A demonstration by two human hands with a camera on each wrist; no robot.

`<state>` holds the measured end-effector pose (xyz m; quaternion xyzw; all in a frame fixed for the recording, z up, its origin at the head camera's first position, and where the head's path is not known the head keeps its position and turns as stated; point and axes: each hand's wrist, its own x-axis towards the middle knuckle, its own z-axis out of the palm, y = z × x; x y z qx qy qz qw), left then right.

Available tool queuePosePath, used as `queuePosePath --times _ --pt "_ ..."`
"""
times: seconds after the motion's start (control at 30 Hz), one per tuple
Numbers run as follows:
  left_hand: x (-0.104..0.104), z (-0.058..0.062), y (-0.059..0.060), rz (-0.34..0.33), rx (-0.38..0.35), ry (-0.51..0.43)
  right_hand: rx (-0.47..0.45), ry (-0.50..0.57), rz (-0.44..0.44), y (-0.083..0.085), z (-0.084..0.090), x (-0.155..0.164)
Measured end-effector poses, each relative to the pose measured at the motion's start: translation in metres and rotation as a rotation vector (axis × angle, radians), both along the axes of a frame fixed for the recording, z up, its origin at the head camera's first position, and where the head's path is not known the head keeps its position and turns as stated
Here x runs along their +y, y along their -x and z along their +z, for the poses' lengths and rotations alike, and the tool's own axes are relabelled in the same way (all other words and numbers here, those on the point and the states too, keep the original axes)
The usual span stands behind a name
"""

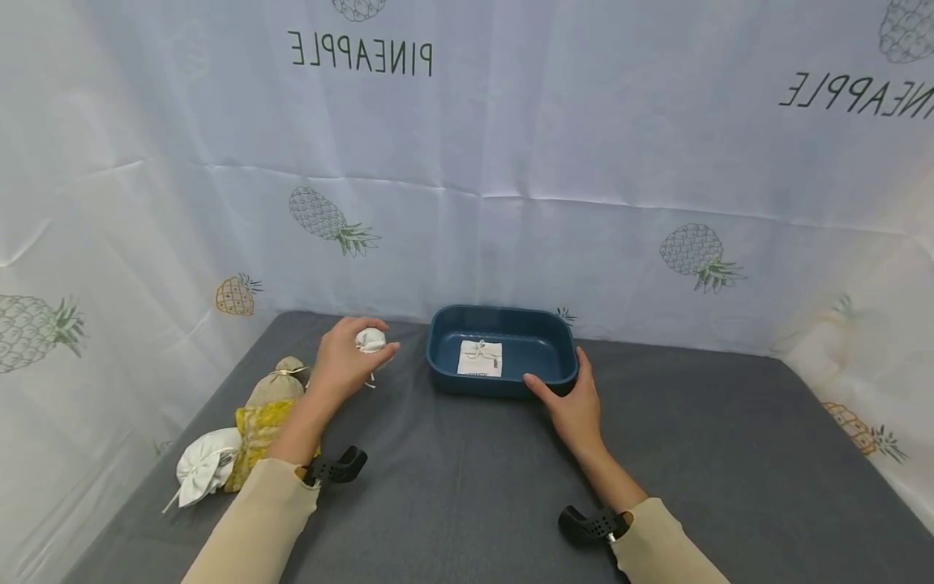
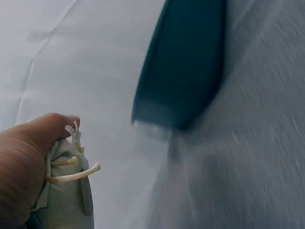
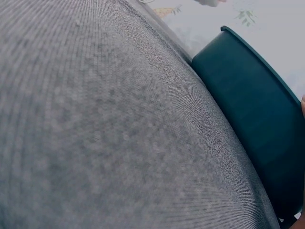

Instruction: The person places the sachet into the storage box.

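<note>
My left hand [image 1: 341, 357] holds a small white drawstring pouch [image 1: 370, 340] between thumb and fingers, left of a blue rectangular dish [image 1: 538, 350]. In the left wrist view cream cord ends hang from the gathered neck of the pouch [image 2: 66, 200], and the dish [image 2: 186, 62] appears beyond it. My right hand [image 1: 580, 410] grips the dish at its front right corner, thumb by the front rim and fingers round the right side. Inside the dish, toward the left, lies a flat white cloth pouch [image 1: 479, 359] with a tied cord. The right wrist view shows the dish's outer wall [image 3: 248, 109].
Along the table's left side sit a beige burlap pouch [image 1: 276, 388], a yellow patterned pouch [image 1: 257, 434] and a larger white drawstring pouch [image 1: 209, 464], close together beside my left forearm. A pineapple-print curtain [image 1: 511, 178] hangs behind the grey-covered table [image 1: 452, 487].
</note>
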<state>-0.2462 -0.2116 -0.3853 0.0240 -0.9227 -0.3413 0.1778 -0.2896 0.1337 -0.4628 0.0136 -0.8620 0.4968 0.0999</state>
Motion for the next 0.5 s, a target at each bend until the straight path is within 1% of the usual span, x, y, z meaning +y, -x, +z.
queuePosePath --times 0.1,0.27,0.37,0.5 --pt "0.017 0.007 0.007 -0.033 0.013 -0.010 0.003 0.004 -0.004 0.000 -0.001 0.002" --pt "0.042 0.016 0.021 -0.084 0.027 -0.029 0.016 0.006 -0.007 0.001 -0.001 0.003" --pt "0.056 0.019 0.029 -0.115 0.021 -0.015 0.021 0.008 -0.009 0.000 -0.001 0.002" --pt "0.072 0.019 0.041 -0.134 0.014 0.000 0.022 0.007 -0.005 0.000 0.000 0.001"
